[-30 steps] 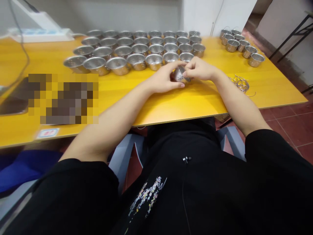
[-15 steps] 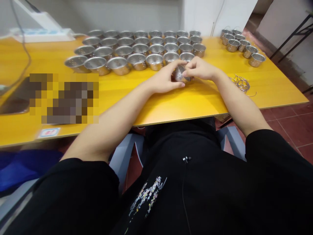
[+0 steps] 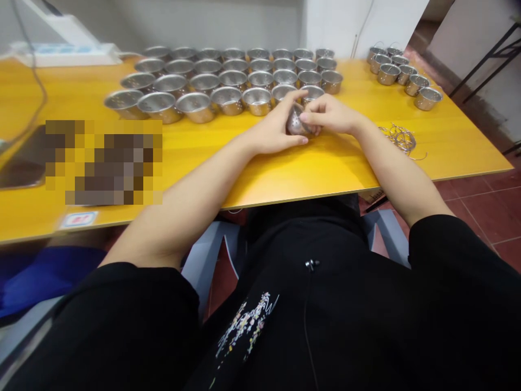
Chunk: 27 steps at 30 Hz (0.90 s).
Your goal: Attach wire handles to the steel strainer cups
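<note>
A small perforated metal cup point(image 3: 296, 123) is tipped on its side just above the yellow table. My left hand point(image 3: 280, 127) curves round it, thumb on the near side and fingers on the far side. My right hand point(image 3: 329, 114) is closed in a pinch at the cup's right side; what its fingertips hold, if anything, is too small to make out. Right of my right forearm lies a tangled heap of thin wire pieces point(image 3: 401, 138). Behind my hands stand rows of similar perforated cups point(image 3: 260, 100).
At the back right stand several cups with wire handles point(image 3: 388, 74). A white power strip point(image 3: 67, 55) with a cable lies at the back left. Nearer on the left are a dark phone-like slab point(image 3: 26, 157), a pixelated patch point(image 3: 114, 168) and a label point(image 3: 80, 219) at the table edge.
The cup has turned slightly between my hands, its holed bottom showing more. My right fingertips have shifted a little to the left. The camera view has moved slightly.
</note>
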Motion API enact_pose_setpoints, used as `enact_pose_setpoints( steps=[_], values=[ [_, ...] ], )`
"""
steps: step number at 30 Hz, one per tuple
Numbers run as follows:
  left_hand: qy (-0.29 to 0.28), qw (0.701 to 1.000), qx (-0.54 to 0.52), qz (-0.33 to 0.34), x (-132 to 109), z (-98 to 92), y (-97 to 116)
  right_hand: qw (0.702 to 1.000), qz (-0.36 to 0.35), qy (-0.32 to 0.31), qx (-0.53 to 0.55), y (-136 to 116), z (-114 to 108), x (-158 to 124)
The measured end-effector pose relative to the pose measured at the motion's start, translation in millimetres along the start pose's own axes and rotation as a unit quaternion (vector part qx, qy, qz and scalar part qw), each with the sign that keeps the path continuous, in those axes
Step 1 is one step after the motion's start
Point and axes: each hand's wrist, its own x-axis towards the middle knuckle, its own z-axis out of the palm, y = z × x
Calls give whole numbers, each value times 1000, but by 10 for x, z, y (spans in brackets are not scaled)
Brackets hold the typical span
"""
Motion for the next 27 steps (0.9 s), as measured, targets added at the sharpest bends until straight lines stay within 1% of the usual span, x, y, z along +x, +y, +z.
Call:
enact_pose_setpoints(
  steps=[3, 8, 10, 14, 17, 23, 27],
  values=[
    [-5, 1000, 4, -2, -3, 0, 13, 1000, -2, 16, -12, -78, 37, -10],
    [-7, 1000, 17, -3, -18, -14, 20, 995, 41, 84, -44, -310, 109, -28],
    [-4, 1000, 14, -9, -22, -20, 25, 993, 52, 88, -50, -354, 122, -28],
    [-3, 1000, 5, -20, -24, -31, 39, 994, 66, 75, -49, -360, 122, -32],
    [-7, 1000, 5, -22, -26, -35, 23, 992, 86, 79, -40, -377, 129, -38],
    [-13, 1000, 1, -10, -19, 8, -94, 986, 118, 117, 24, -516, 158, -39],
    [-20, 1000, -20, -10, -3, 20, -103, 977, 131, 160, 49, -576, 154, -40]
  ],
)
